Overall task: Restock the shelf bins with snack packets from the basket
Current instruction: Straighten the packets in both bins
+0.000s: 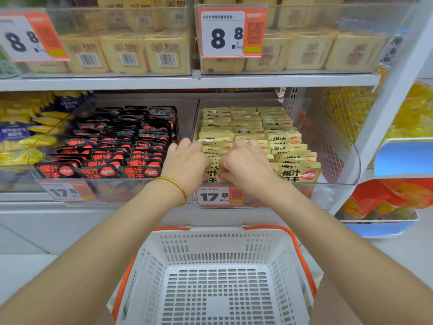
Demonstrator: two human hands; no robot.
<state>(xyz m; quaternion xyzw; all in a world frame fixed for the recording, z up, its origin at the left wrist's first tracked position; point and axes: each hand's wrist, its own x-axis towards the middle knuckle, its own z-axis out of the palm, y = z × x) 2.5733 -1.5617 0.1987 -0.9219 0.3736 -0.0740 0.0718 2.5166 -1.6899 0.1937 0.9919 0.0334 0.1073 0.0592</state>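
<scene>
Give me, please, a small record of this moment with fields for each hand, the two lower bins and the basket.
left hand: grips yellow packets at the front of the right bin
right hand: grips the same front packets, beside the left hand
left bin: black packets in rows, full
right bin: yellow packets in rows, price tag reads 17.8
basket: white, orange handles, below the hands, no packets seen inside
</scene>
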